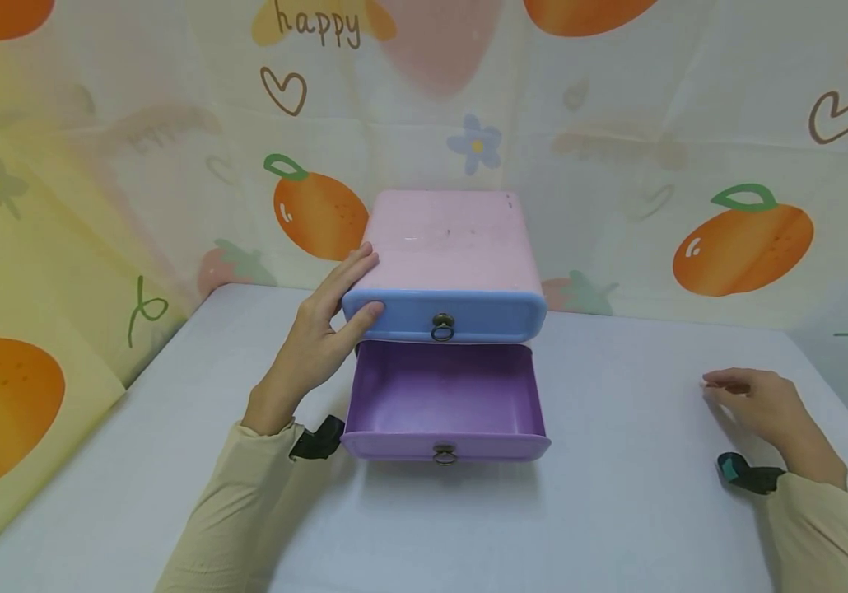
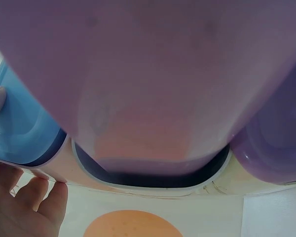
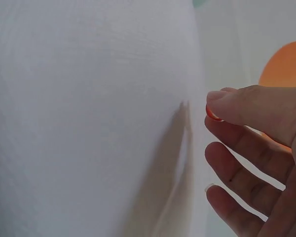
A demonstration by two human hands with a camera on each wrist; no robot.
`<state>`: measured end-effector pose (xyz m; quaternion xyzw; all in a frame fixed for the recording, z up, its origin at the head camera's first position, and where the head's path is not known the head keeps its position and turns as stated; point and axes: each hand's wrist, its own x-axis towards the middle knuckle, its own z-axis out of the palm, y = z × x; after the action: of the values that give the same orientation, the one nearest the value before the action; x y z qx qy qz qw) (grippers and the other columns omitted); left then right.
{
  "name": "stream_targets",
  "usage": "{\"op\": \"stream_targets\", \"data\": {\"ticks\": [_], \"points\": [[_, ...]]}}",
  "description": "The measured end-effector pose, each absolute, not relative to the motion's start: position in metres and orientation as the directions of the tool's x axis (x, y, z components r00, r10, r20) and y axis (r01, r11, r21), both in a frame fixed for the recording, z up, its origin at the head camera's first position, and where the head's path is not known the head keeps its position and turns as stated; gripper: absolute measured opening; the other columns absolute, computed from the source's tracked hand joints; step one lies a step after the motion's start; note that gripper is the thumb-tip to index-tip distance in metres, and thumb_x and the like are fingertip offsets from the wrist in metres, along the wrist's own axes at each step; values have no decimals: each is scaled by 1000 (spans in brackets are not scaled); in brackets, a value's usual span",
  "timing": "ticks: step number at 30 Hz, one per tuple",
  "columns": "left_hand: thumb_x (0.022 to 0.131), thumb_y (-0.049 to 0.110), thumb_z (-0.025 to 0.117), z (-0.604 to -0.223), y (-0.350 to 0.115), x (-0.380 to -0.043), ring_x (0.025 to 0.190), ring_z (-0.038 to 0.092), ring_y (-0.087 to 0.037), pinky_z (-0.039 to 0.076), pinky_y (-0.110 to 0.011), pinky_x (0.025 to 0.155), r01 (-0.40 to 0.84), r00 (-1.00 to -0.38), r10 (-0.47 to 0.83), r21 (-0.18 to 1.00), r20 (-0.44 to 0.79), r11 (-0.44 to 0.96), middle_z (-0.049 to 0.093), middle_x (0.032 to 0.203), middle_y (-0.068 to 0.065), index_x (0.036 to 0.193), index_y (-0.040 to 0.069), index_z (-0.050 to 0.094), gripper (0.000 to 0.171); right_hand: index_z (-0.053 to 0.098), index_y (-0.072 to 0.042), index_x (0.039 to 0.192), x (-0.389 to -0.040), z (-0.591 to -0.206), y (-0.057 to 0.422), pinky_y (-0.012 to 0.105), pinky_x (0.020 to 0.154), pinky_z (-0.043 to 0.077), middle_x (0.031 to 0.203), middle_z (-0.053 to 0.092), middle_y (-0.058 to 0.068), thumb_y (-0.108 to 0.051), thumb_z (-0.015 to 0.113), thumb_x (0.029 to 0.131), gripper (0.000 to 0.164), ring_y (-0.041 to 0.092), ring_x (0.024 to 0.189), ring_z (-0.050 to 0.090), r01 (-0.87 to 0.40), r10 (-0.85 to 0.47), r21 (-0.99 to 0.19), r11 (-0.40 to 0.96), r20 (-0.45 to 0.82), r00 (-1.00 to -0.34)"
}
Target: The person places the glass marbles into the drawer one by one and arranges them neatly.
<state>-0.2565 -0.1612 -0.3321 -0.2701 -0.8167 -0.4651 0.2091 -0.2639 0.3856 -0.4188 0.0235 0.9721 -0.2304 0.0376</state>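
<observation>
A small pink drawer cabinet [image 1: 448, 239] stands on the table. Its blue top drawer [image 1: 402, 317] is closed. Below it, a light purple drawer [image 1: 444, 445] is pulled out, its inside bare. Another purple drawer [image 2: 281, 143], lower down, shows in the left wrist view. My left hand [image 1: 313, 333] rests on the cabinet's upper left corner, thumb on the blue front, fingers along the pink side. Off to the right, above the table, my right hand [image 1: 765, 408] pinches a tiny red-edged thing [image 3: 214, 116] between thumb and forefinger. The fingertips hide most of it; I cannot tell its kind.
The table is covered with a white cloth [image 1: 617, 511]. Behind the cabinet hangs a curtain [image 1: 602, 206] printed with fruit and hearts. Ring pulls [image 1: 442, 328] stick out from the drawer fronts. The open drawer juts forward beside my left wrist strap [image 1: 318, 438].
</observation>
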Motion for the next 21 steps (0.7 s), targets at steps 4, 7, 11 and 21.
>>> {"op": "stream_targets", "data": {"ticks": [4,7,11,21], "points": [[96,8,62,-332,-162,-257,152,25,-17,35,-42,118,636,-767,247,646,593,422,34,161,2,150,15,45,57,57,10,128,-263,-417,383,68,89,47,127,53,38,-20,59,99,42,52,111,46,32,4,-448,894,-62,-998],[96,8,62,-333,-162,-257,152,25,-15,35,-42,118,636,-766,248,646,593,422,34,161,2,150,16,45,57,58,10,127,-263,-414,381,67,87,48,126,54,38,-21,60,99,42,52,110,47,16,-8,-447,894,-52,-999],[96,8,62,-333,-162,-257,152,25,-13,35,-41,118,636,-767,248,646,592,422,34,161,3,150,16,45,57,59,10,127,-264,-411,378,66,87,49,126,55,38,-20,59,99,41,52,109,49,-8,-28,-448,894,-36,-999],[96,7,62,-333,-161,-257,152,25,-16,35,-42,118,640,-763,248,641,597,423,34,161,2,150,15,45,57,60,9,126,-264,-404,370,63,85,52,122,59,36,-22,60,99,41,49,105,52,-52,-62,-449,892,-8,-998]]}}
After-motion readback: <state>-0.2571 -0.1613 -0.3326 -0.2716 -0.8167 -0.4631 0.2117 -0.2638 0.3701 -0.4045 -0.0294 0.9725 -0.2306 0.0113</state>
